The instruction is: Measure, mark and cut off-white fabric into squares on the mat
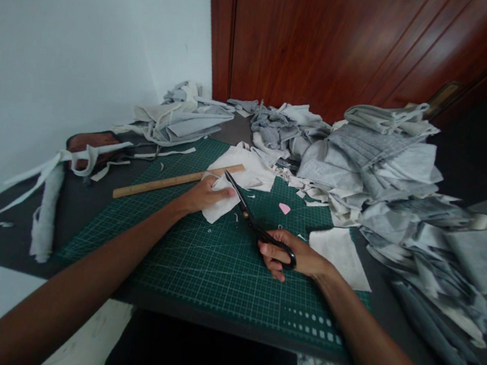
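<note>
My left hand (202, 194) pinches a small piece of white fabric (221, 205) above the green cutting mat (215, 262), its thumb lying across the cloth. Black-handled scissors (251, 217) are in my right hand (281, 252), fingers through the handle loops. The blades point up and left and reach the fabric's right edge beside my left thumb. Whether the blades are closed on the cloth I cannot tell. Behind my left hand a wooden ruler (153, 186) lies slanted, its right end over a larger white fabric piece (254, 169).
A pink chalk piece (284, 208) and small scraps lie on the mat. At right sits a white fabric square (341, 256). Tall grey fabric stacks (376, 158) line the back right, another fabric pile (184, 118) the back left. A rolled grey cloth (46, 213) rests at the left.
</note>
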The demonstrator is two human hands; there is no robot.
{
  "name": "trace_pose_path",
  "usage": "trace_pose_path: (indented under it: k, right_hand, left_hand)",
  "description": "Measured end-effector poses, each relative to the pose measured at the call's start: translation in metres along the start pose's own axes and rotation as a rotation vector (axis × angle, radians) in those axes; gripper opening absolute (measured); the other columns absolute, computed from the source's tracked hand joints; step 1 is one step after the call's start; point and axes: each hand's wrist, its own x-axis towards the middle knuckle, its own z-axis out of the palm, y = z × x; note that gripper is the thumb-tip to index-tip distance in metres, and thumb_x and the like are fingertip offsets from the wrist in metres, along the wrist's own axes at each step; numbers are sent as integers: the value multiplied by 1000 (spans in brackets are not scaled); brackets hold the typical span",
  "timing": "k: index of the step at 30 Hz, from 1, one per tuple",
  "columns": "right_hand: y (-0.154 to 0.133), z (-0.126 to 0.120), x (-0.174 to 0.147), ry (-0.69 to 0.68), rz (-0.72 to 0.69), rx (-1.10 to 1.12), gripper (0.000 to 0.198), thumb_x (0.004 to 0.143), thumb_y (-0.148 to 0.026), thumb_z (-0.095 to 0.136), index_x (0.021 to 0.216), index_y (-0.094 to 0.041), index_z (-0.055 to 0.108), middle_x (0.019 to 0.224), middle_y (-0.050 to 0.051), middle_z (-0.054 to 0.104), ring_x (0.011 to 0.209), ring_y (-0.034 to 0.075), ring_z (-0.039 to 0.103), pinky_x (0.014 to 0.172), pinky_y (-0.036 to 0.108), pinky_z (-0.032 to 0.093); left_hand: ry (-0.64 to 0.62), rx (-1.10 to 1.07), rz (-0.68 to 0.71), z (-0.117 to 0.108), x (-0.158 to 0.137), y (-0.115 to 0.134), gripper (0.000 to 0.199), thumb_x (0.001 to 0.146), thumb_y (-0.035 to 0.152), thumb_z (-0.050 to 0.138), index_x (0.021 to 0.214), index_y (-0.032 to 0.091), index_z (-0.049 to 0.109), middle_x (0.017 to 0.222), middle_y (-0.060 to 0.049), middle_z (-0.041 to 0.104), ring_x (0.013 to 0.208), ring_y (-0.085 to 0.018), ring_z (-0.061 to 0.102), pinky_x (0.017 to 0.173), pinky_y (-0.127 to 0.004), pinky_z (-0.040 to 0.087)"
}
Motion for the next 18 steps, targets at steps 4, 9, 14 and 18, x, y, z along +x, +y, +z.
trace_pose_path:
  k: [4,9,14,18]
  right_hand:
    - [2,-1,2,6,-21,-14,57,89,-69,72,74,-22,43,55,-10,45,40,7,49,40,20,39]
    - [7,-4,3,-50,-74,-8,61,89,-79,64,85,-21,49,59,-9,45,44,9,48,45,24,40]
    - [8,-2,5,-34,-209,91,60,96,-81,49,97,-21,54,73,-5,45,59,12,50,61,30,43]
    - [2,-4,7,170,-337,103,57,92,-79,57,100,-23,52,75,-5,40,61,13,39,61,31,38]
  left_hand:
    - [3,5,-26,0,0,3,49,74,64,79,65,19,63,58,0,58,51,-12,46,46,-24,33]
    - [29,-30,-61,2,0,8,48,73,62,81,65,19,63,56,0,58,50,-12,48,46,-25,34]
    - [121,-142,-55,8,-1,14,52,71,67,83,73,18,64,60,1,61,51,-12,51,46,-23,38]
    - [270,-248,-136,10,3,8,57,75,72,78,72,18,62,59,0,58,48,-11,49,42,-23,33]
